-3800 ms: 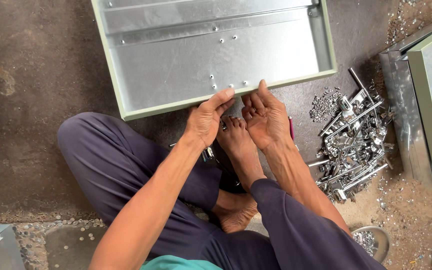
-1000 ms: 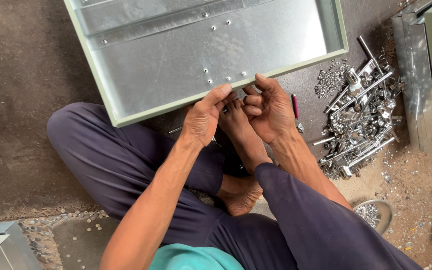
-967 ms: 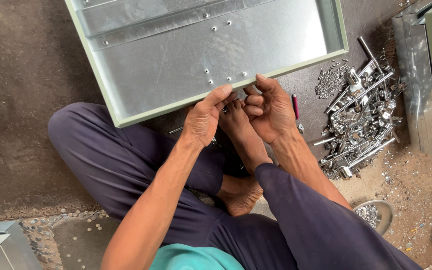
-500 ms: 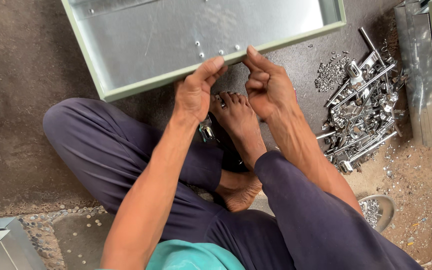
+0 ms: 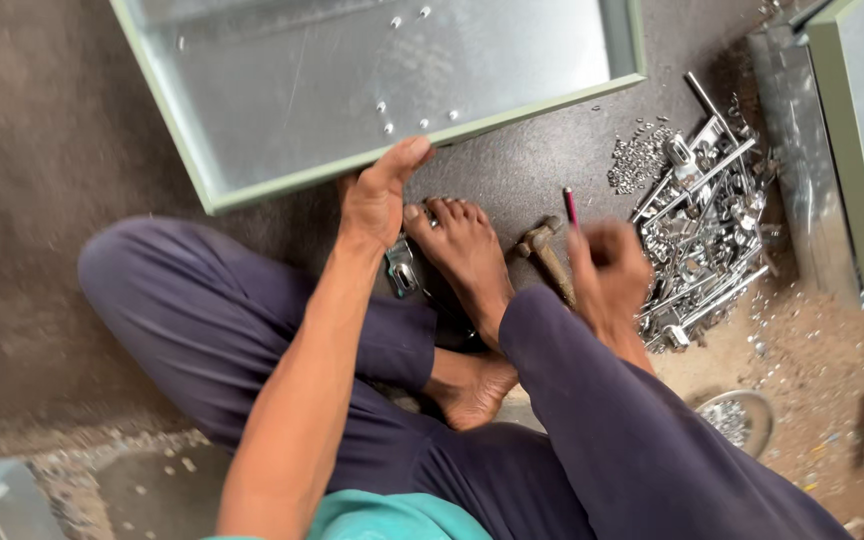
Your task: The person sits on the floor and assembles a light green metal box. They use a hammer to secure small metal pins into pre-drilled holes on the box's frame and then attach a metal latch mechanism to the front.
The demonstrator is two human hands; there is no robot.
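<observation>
A large shallow sheet-metal tray (image 5: 282, 190) with a pale green rim lies on the dark floor in front of me. My left hand (image 5: 377, 195) grips its near rim, thumb stretched along the edge by a few small rivets. My right hand (image 5: 607, 270) is blurred, with its fingers curled beside a thin red-handled tool (image 5: 570, 208); whether it holds that tool is unclear. A hammer (image 5: 544, 248) lies just left of that hand. My bare foot (image 5: 467, 250) rests between the two hands.
A heap of shiny metal brackets and small screws (image 5: 697, 215) lies to the right. Past it stand further green-edged metal panels (image 5: 852, 150). A small metal part (image 5: 401, 270) sits by my foot. A round dish of bits (image 5: 737, 420) is at the lower right.
My right hand left the tray rim and dropped down to the right beside the red-handled tool. The left hand stayed on the rim. The view shifted, so the tray sits higher in frame.
</observation>
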